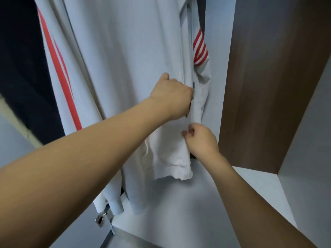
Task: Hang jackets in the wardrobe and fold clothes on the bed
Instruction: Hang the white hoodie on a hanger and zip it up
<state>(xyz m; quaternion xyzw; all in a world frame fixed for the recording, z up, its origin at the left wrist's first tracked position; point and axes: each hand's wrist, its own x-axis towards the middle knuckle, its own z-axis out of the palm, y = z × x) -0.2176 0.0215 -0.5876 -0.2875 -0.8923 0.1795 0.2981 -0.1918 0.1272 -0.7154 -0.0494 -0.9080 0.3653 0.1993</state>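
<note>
Head view: the white jacket (125, 68) with red stripes hangs inside the wardrobe (268, 86). The left hand (172, 94) grips its front edge; just below, the right hand (200, 140) pinches the same edge. Zipping likely goes best with the hem held taut. The hanger, rail and zipper pull are hidden.
</note>
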